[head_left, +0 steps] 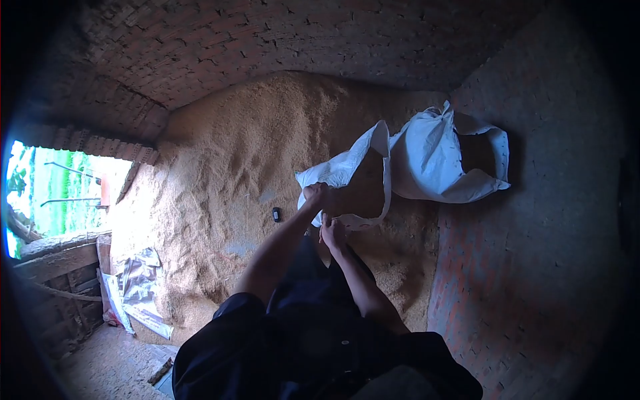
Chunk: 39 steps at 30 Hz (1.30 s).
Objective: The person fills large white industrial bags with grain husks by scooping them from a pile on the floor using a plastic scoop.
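Note:
A white woven sack (337,172) stands in front of me with its mouth open, filled with loose brown material (360,195) like that on the floor. My left hand (317,193) is closed on the near left part of its rim. Just below it, my right hand (332,232) pinches the near edge of the same sack. The fingertips of both hands are partly hidden. A second white sack (427,157), also open at the top, leans close against the first on the right.
A large heap of tan, sawdust-like material (247,133) covers the floor. On it lies a small black object (276,214). Brick walls (320,40) enclose the space. At left are a bright opening (67,187), a wooden board (60,263) and crumpled plastic sheeting (141,283).

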### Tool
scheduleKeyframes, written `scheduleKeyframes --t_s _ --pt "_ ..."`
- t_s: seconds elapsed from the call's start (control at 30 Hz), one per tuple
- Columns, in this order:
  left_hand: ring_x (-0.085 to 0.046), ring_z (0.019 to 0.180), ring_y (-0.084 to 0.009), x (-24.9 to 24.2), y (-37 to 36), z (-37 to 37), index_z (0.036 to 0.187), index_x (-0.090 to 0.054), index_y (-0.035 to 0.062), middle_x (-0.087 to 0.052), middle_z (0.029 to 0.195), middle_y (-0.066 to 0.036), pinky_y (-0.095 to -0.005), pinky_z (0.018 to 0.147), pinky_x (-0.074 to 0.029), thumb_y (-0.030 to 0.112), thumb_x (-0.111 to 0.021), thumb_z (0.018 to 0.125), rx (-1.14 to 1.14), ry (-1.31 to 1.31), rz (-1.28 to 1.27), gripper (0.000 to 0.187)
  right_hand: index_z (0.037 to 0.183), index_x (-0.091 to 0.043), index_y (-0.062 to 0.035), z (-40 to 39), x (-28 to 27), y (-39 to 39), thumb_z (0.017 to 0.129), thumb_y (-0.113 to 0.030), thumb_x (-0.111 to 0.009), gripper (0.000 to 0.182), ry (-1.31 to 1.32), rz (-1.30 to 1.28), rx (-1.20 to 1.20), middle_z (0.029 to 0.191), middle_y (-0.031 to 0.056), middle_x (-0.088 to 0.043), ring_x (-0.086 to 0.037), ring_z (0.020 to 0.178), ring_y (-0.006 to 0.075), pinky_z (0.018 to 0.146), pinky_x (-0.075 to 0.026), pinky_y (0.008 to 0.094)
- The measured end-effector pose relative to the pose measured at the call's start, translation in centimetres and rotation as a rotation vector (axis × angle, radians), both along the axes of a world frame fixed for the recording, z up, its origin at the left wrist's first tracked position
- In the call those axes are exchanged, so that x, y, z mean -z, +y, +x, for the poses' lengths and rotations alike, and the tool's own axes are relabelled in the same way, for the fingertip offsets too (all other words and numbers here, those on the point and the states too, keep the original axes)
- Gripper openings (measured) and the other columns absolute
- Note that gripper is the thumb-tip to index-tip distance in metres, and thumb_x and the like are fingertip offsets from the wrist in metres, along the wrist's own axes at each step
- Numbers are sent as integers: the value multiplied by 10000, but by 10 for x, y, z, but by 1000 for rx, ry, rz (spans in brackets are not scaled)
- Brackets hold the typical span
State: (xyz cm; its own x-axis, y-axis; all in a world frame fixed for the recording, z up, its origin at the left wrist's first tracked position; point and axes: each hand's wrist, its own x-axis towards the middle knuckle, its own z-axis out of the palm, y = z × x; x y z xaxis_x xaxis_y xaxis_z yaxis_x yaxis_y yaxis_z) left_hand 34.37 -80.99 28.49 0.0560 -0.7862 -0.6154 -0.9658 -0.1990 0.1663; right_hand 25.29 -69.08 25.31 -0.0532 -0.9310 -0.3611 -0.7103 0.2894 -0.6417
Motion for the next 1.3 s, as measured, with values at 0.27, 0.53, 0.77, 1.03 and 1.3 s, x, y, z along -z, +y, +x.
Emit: scheduleKeyframes --t_s 0.27,0.53,0.77,1.03,1.3 --pt "-647 921 -287 25 9 5 917 -695 114 -674 963 -128 -420 714 -487 344 -548 786 -218 16 -81 303 539 -512 -31 -12 -36 -20 945 -390 -318 575 -573 400 183 451 85 -533 -565 412 177 451 -479 329" --pt "-638 879 -351 -8 32 18 902 -681 76 -662 917 -174 -465 732 -484 311 -450 872 -504 41 -127 330 890 -634 -17 -100 -37 -16 931 -390 -425 430 -810 699 191 735 97 -644 -637 730 158 655 -482 296" --pt "-613 897 -372 0 86 15 925 -649 88 -643 940 -188 -471 755 -478 326 -446 863 -540 156 -79 319 917 -632 24 -234 -22 -63 778 -492 -628 534 356 324 36 846 215 -657 -651 820 311 750 -485 407" --pt "-608 882 -375 -4 136 21 896 -648 100 -644 917 -185 -480 757 -468 287 -459 836 -308 302 -93 273 956 -643 8 -192 146 -68 745 -554 -620 601 575 371 -117 969 202 -651 -631 925 352 780 -496 440" --pt "-606 793 -389 -42 141 59 869 -631 62 -622 806 -213 -468 670 -461 211 -536 799 -303 455 -177 190 844 -632 44 -256 23 29 872 -404 -548 456 46 268 228 695 193 -632 -647 642 248 534 -472 418"
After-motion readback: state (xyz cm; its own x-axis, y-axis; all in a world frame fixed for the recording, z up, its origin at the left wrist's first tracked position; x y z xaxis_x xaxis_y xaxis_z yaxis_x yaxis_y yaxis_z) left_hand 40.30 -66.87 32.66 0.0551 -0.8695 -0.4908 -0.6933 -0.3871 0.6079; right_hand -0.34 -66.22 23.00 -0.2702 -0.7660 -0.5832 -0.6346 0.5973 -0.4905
